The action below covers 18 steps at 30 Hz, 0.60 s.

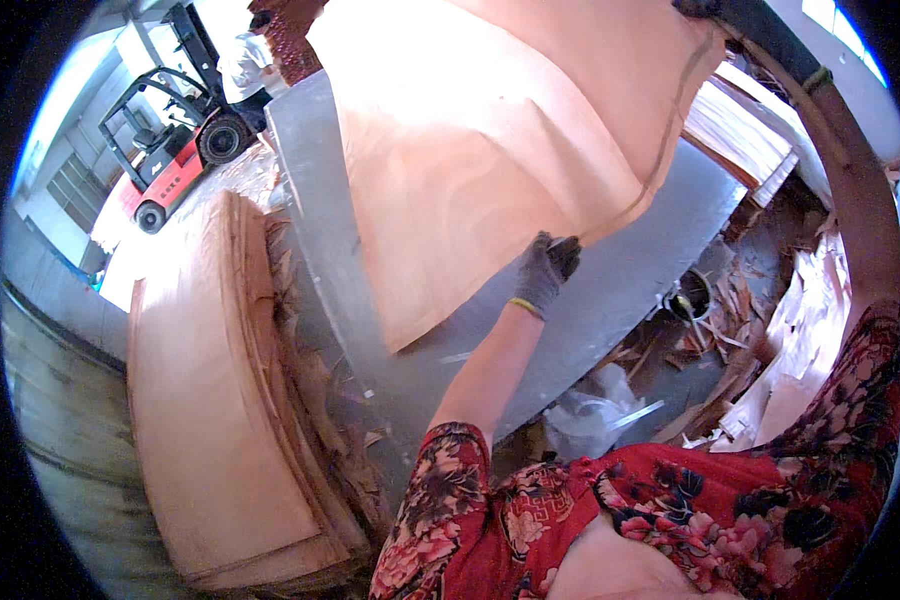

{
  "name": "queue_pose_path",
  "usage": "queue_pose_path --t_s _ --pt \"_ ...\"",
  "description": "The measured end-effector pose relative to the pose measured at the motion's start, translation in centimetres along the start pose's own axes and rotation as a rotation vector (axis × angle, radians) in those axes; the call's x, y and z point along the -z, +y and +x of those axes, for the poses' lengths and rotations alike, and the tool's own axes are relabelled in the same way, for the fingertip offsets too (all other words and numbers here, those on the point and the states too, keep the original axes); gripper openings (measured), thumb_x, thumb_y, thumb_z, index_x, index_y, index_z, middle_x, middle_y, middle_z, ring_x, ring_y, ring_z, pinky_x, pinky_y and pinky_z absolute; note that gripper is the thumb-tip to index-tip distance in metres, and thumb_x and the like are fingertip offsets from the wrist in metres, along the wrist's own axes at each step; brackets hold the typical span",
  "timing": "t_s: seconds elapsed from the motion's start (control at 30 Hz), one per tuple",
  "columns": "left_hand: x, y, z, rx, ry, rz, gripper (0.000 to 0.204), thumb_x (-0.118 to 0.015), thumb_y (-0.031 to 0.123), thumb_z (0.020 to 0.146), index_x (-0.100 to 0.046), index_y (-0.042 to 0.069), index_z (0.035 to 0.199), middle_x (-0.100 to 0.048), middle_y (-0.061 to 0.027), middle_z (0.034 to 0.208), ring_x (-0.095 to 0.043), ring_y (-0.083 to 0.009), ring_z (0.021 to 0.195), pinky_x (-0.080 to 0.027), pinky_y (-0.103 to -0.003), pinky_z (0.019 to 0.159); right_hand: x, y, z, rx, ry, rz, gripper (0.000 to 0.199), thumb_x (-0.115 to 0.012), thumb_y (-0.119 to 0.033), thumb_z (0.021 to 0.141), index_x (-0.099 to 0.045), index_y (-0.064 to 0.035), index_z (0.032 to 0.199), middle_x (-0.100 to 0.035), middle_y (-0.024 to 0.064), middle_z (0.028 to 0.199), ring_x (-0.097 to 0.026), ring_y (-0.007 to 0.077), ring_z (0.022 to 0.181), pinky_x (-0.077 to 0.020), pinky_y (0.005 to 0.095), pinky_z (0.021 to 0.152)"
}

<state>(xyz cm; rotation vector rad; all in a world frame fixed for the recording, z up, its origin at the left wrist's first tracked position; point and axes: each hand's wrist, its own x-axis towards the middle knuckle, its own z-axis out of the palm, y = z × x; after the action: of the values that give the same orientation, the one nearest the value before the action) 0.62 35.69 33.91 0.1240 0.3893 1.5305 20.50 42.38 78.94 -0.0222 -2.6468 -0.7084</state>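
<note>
A large, thin, pale wood veneer sheet (pixel 450 200) is spread over a grey flat-topped table (pixel 620 275), its right part raised in a curved fold. My left hand (pixel 548 270), in a grey glove with dark fingertips, pinches the sheet's near edge. At the upper right, my right hand (pixel 755 30), in a dark glove, reaches to the far right corner of the sheet. Its fingers are partly cut off by the picture's edge but appear closed on the veneer there.
A curved stack of veneer sheets (pixel 220 400) stands on the left. More pale sheets (pixel 745 140) lie beyond the table's right side. Torn veneer scraps (pixel 740 310) and clear plastic (pixel 595 410) litter the right floor. A red forklift (pixel 170 155) and a person (pixel 245 70) are at the far left.
</note>
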Motion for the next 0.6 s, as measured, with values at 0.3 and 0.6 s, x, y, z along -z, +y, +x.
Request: queue_pose_path --t_s 0.3,0.6 --pt "-7.4 -10.9 0.8 0.251 -0.108 0.335 0.022 -0.047 0.026 0.084 -0.054 0.008 0.096 -0.064 -0.0132 0.089 -0.063 -0.0255 0.075 -0.051 -0.038 0.064 2.0 7.2 -1.4 -0.18 0.0 -0.182 0.018 -0.055 -0.018 0.079 -0.062 -0.004 0.07 -0.053 0.0039 0.055 -0.046 0.0133 0.044 -0.0406 0.0272 0.043" --pt "-5.7 -7.2 -5.8 0.179 -0.052 0.259 0.022 -0.045 0.023 0.084 -0.054 0.007 0.097 -0.064 -0.0114 0.086 -0.062 -0.0254 0.076 -0.051 -0.038 0.066 -0.6 1.0 2.3 -0.286 0.005 1.122 0.025 -0.046 -0.016 0.088 -0.055 0.0056 0.097 -0.057 0.0105 0.102 -0.054 0.0179 0.088 -0.043 0.0277 0.077"
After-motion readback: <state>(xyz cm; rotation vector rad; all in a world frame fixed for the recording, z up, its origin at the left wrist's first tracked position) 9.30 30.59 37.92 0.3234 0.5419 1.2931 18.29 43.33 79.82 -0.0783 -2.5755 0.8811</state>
